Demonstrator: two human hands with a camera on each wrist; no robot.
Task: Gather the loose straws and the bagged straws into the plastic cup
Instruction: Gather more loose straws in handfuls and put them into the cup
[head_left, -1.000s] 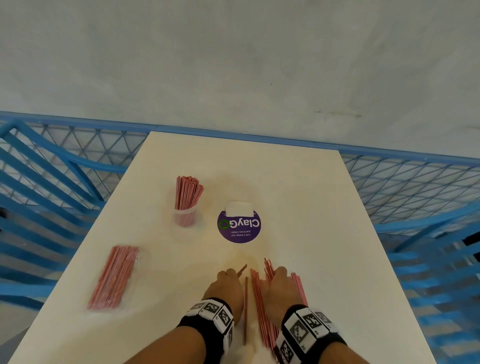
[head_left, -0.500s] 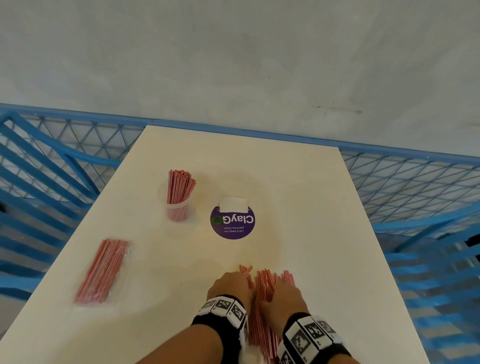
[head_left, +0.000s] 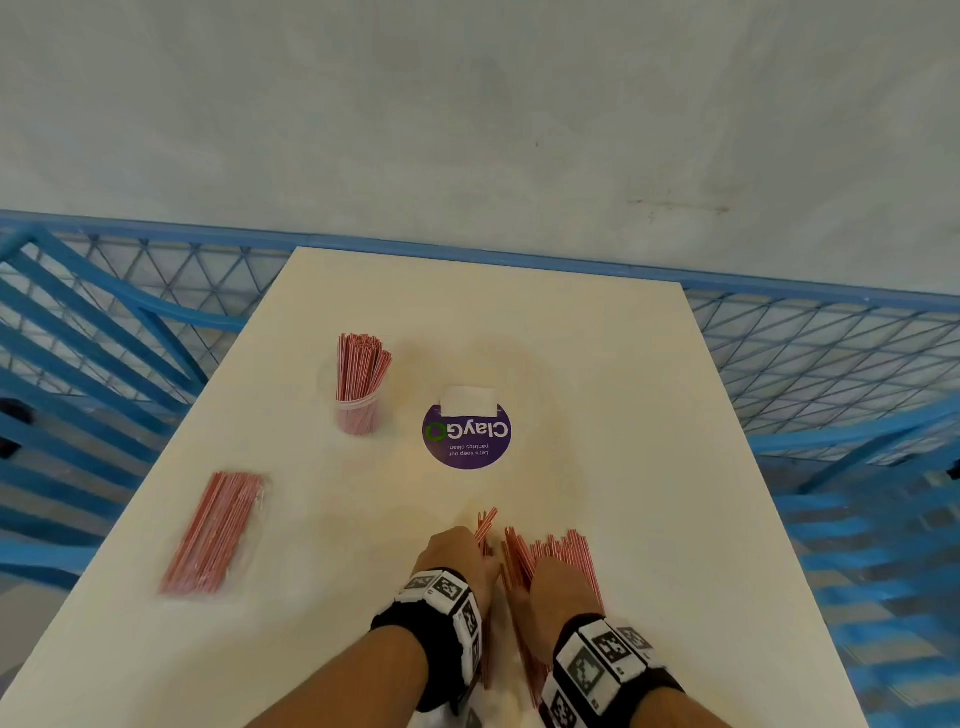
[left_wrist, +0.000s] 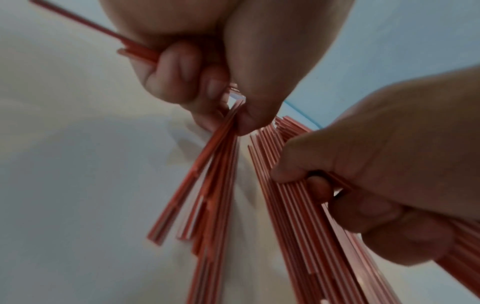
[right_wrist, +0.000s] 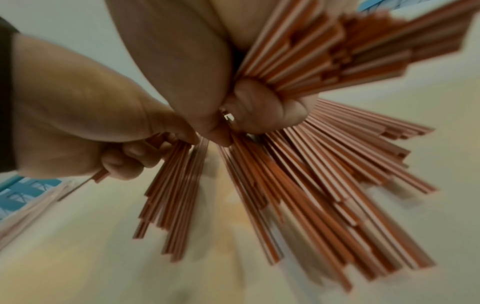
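Loose straws (head_left: 545, 551) on cream table (head_left: 597, 364), blue railing (head_left: 831, 301) around.

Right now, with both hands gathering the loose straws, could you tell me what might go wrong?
The loose straws fan out unevenly below the right hand, so some may slip free on lifting. The left hand pinches only a thin bunch. The plastic cup already holds many straws and looks light; pushing more in might tip it.
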